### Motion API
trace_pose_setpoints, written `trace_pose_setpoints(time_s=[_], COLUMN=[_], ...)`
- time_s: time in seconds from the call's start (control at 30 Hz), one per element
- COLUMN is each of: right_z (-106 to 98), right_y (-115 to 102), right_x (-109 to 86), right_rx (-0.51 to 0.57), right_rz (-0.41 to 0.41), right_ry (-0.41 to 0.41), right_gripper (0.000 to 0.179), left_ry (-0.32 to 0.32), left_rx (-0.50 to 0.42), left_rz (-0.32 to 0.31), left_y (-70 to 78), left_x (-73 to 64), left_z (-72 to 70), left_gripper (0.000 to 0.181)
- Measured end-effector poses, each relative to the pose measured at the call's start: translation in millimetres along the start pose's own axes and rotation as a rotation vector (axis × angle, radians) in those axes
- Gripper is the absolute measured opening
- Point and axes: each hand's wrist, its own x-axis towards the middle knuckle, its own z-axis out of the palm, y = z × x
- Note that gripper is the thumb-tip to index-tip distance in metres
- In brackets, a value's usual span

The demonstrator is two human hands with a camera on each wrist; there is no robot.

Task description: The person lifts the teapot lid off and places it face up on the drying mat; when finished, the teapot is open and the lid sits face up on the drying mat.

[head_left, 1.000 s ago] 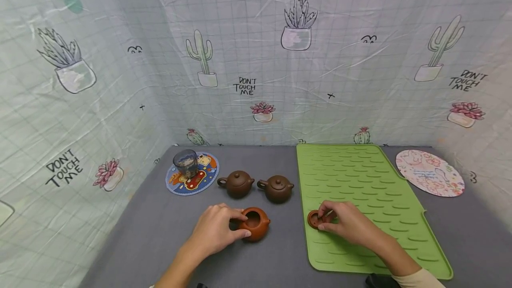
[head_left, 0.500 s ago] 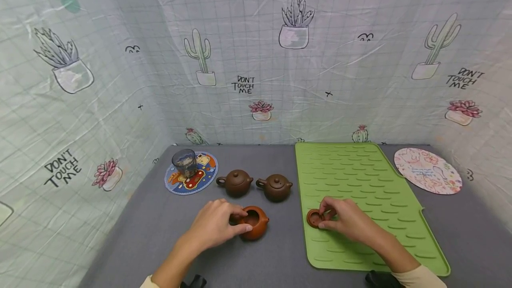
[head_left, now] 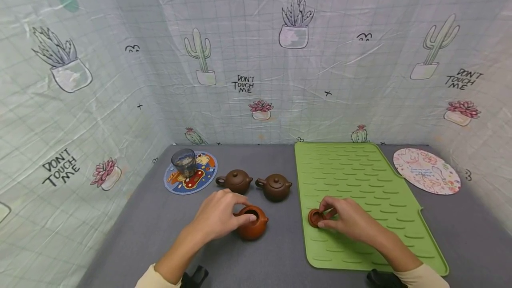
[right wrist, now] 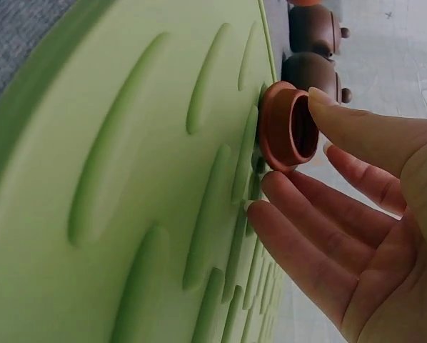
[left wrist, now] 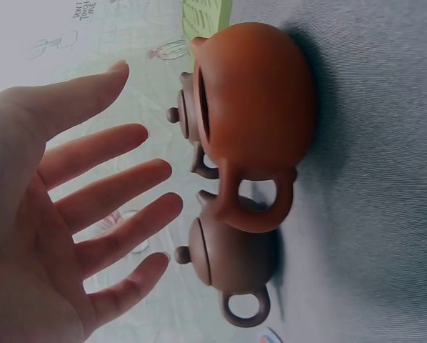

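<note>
Cactus-printed cloth (head_left: 256, 57) is hung behind a grey table (head_left: 152, 226). At far left, a dark glass (head_left: 183, 162) is set on a blue coaster (head_left: 210, 174). The left hand (head_left: 218, 217) is held with fingers spread, near an orange teapot (head_left: 254, 231) but apart from it; beyond, two brown teapots (head_left: 276, 188) are lined up. By a green mat's (head_left: 344, 168) left edge, a reddish lid (right wrist: 279, 132), hollow side up, is pinched by the right hand (head_left: 348, 219). Farthest right, a pink-patterned coaster (head_left: 426, 171) is laid.
</note>
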Motion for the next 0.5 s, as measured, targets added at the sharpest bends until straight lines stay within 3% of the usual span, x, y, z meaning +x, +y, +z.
trace_pose_setpoints(time_s=[0.23, 0.5], right_z=[-3, -11], right_y=[-1, -9], right_x=[1.6, 2.9], right_rx=[-0.036, -0.156], right_rz=[0.008, 0.051], right_ry=[-0.007, 0.035], right_gripper=[0.027, 0.027], left_ry=[0.071, 0.14], left_rx=[0.016, -0.065], left_rz=[0.033, 0.035], left_y=[4.3, 7.9], left_x=[11.2, 29.0], left_z=[-2.4, -2.9], left_gripper=[0.026, 0.028])
